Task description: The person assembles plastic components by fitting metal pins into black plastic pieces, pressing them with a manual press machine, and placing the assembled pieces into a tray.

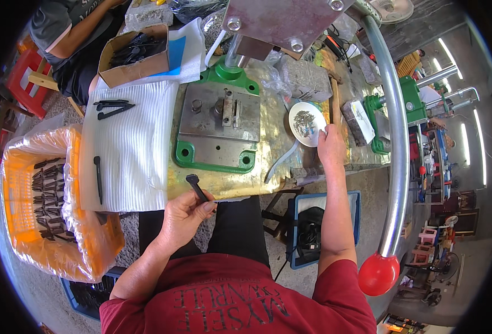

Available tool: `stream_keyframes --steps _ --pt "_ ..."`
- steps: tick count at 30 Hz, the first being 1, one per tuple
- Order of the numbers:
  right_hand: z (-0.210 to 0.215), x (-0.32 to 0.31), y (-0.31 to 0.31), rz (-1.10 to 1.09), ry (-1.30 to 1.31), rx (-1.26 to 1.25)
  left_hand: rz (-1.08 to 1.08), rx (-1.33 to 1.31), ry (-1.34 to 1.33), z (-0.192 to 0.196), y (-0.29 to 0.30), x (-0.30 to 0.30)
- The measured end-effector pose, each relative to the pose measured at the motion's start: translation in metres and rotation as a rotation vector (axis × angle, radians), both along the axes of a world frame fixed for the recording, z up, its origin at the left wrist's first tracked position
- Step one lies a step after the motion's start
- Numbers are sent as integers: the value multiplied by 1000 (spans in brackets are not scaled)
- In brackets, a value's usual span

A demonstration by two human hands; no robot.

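Black part [200, 192], one.
Left hand [183, 216]: pinches its stem; right hand [331, 147]: beside white dish [307, 106] of metal pieces [304, 122], grip cannot be told.

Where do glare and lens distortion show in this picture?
Head view: bright streaks on the lever; ceiling tubes burn white and look tipped steeply by the wide lens; the left hand and black part look fairly sharp, the far stools softer.

My shirt [201, 270]: maroon, dark lettering. Part [197, 188] in my left grip [182, 214]: black. Small dish [307, 107]: white. Press base [212, 163]: green; lever knob [378, 274]: red. Foam sheet [134, 150]: white, ribbed stripes. Crate [20, 192]: orange, lattice sides. Desk [265, 156]: mottled yellow. My trousers [237, 234]: black.
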State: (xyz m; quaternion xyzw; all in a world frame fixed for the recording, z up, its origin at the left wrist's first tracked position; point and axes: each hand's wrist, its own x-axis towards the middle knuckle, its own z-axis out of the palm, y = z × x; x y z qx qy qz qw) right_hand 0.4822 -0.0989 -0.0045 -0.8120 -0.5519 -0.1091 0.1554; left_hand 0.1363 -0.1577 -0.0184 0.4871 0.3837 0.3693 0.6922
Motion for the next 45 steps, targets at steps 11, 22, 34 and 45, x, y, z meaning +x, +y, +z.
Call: stream_keyframes --steps 11,22,34,45 --pt "-36 35 8 -67 648 176 7 -20 2 -1 -2 2" --pt "-20 -18 -1 14 1178 243 -4 -1 36 -4 -4 0" --pt "-16 -28 -7 164 228 64 5 -5 26 -8 -6 -3" --pt "-6 -42 -6 319 191 -38 4 -1 8 -10 -7 -2"
